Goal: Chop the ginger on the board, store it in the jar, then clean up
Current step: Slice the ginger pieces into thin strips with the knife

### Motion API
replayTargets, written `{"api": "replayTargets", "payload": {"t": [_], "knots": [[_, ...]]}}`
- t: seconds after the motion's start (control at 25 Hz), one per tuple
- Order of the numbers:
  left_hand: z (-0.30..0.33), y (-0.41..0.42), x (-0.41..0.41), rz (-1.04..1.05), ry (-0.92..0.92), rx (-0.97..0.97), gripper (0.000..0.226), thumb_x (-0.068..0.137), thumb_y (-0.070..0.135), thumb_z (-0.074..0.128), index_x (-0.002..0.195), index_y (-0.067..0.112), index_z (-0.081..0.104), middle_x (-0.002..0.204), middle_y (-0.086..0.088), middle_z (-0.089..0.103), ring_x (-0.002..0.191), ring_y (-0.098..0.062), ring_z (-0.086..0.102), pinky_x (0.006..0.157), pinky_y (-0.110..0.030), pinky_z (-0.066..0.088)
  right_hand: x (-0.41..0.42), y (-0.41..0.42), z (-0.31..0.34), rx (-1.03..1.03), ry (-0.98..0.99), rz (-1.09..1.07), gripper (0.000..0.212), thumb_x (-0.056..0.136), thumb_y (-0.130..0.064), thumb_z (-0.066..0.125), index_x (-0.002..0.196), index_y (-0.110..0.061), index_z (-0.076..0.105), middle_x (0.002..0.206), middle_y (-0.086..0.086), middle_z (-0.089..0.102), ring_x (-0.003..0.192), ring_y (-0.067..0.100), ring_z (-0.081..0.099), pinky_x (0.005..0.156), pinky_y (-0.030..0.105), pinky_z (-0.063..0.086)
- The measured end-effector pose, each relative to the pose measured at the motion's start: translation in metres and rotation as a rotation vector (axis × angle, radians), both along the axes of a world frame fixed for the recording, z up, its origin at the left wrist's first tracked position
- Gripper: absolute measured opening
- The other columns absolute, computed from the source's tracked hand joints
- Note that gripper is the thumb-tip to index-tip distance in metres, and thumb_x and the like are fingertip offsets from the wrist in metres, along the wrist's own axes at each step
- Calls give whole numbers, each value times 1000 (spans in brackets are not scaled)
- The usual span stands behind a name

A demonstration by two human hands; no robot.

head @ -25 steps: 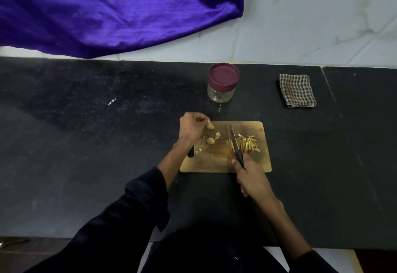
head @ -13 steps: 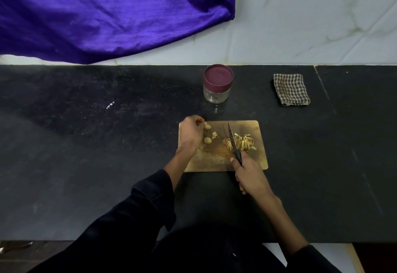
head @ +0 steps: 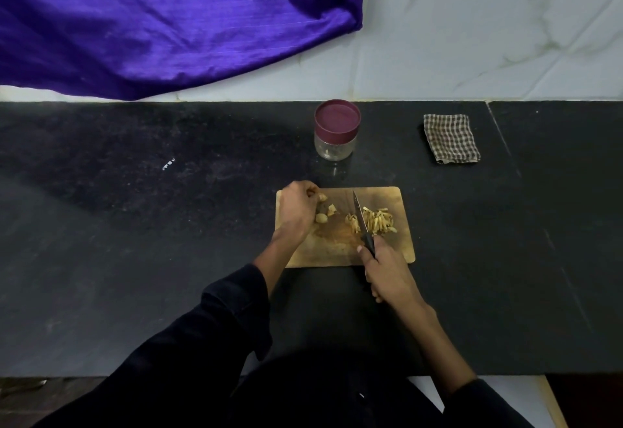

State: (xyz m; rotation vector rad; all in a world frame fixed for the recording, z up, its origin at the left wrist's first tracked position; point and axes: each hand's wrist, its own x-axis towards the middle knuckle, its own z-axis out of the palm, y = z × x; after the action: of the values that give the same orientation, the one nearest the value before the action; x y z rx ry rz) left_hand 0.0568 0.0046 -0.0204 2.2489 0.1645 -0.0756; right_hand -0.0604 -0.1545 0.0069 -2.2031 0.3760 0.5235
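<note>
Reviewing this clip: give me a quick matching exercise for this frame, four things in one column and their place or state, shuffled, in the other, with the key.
Things:
1. jar
2. checked cloth
3. knife
4. chopped ginger strips

Places or states:
A. folded on the counter, far right of the board
B. piled on the board, right of the blade
C. behind the board, maroon lid on
D. gripped by the right hand, blade over the cutting board

Pairs: 1-C, 2-A, 3-D, 4-B
</note>
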Motion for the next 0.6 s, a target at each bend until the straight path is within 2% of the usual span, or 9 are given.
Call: {"api": "replayTargets", "payload": {"t": [0.16,0.32,0.44,0.6], "knots": [[5,-2,2,-5,6,11,14,87,6,62,91,14,73,81,7,68,75,-4,64,70,-19,53,-1,0,-2,-3,-2,1,16,105,-32,42,110,-17,47,85,11,61,50,18,58,42,27,49],[3,-1,1,15,92,-46,8,87,15,66,92,16,73,76,10,67,70,-1,64,59,-11,45,0,0,-3,-5,7,8,17,105,-32,43,110,-17,48,87,12,63,52,17,59,42,25,48],[3,-3,0,23,77,-10,7,87,17,67,92,17,72,75,12,65,68,1,61,53,-7,39,0,-1,-3,-5,8,8,17,105,-32,43,110,-16,48,86,11,62,52,18,59,43,27,50],[1,-6,-2,11,23,118,12,89,20,65,99,15,69,91,4,66,71,-2,58,55,-7,37,0,-2,-4,-26,0,23,17,105,-32,43,111,-17,47,86,11,63,53,20,61,46,32,55]]}}
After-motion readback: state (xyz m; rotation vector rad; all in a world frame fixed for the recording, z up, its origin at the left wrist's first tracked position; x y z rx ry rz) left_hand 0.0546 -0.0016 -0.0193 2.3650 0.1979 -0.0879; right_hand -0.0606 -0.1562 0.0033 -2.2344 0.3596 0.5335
